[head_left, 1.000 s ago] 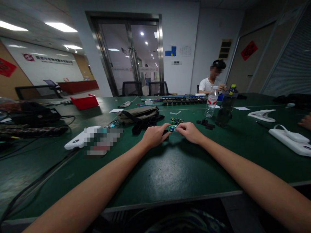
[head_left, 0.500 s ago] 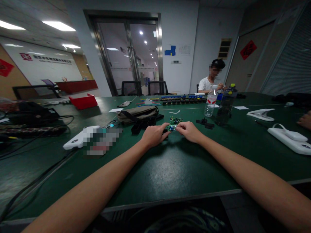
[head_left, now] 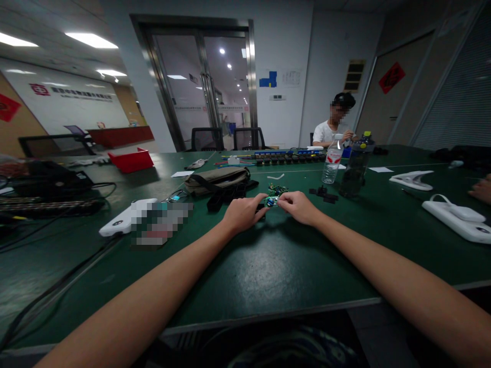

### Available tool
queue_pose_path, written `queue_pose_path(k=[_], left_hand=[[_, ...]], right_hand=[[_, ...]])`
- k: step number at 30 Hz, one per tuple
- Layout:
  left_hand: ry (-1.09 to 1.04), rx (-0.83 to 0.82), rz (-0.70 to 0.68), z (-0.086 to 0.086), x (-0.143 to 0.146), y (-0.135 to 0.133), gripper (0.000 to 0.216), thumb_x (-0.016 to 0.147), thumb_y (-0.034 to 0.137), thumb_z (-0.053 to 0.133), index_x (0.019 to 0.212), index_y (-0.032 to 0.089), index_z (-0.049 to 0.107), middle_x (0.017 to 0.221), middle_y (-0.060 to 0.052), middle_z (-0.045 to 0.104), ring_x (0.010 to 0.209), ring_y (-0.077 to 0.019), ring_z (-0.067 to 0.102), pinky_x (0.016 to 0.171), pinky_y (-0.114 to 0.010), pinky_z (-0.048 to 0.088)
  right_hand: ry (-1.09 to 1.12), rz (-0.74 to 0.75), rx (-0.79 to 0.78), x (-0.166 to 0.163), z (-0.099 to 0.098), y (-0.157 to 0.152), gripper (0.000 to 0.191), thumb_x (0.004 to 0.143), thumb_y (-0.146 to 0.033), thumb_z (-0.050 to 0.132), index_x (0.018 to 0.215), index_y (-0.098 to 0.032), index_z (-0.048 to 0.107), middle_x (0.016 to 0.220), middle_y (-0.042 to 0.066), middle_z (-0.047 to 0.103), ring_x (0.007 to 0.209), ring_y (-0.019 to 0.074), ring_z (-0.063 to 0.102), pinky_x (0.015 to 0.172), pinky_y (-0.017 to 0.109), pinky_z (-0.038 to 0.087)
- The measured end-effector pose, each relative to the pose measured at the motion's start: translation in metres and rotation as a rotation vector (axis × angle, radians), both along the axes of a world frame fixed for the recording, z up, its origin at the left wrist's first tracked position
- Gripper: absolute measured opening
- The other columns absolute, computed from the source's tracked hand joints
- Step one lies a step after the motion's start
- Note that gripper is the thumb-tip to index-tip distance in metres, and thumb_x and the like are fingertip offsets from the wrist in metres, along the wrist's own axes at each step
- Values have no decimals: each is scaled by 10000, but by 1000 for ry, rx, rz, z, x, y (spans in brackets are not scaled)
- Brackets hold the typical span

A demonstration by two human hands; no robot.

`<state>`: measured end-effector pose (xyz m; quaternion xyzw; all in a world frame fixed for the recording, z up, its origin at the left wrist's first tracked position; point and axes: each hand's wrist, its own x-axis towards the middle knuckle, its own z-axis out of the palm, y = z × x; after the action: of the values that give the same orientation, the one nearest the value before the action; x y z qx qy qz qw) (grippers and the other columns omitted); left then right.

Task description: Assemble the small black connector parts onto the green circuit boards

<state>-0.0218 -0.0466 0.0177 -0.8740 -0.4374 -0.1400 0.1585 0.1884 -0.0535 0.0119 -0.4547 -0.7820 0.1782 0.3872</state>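
A small circuit board (head_left: 272, 202) with blue and white parts is between my hands, just above the table. My left hand (head_left: 242, 213) has thumb and forefinger around its left side. At its right edge, the fingertips of my right hand (head_left: 298, 207) are pinched on the board. Right behind lie several more green circuit boards (head_left: 277, 189) in a small heap. Black plastic housings (head_left: 226, 197) lie beyond my left hand, and part of a dark piece shows under its fingers. Small black plastic pieces (head_left: 324, 194) are to the right of my right hand.
A grey-brown pouch (head_left: 218, 181) lies behind the housings. A clear water bottle (head_left: 332, 162) and a dark bottle (head_left: 355, 171) stand at right. White power banks (head_left: 128, 216) lie at both sides. A red bin (head_left: 131, 160) is far left. A person (head_left: 330, 130) sits opposite.
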Motion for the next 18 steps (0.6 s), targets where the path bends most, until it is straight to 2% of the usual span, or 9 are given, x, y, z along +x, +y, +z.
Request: queue_pose_path(k=[18], left_hand=[[13,11,20,1,1,-1,455,990,500,417,1338,231,534,937,-89,759,857,-260,730,677,-292,501]], right_hand=[[-6,17,-9,1,-1,1,275,846,-283,537,600,-164,565,546,-35,516,559,100,442,584,244,305]])
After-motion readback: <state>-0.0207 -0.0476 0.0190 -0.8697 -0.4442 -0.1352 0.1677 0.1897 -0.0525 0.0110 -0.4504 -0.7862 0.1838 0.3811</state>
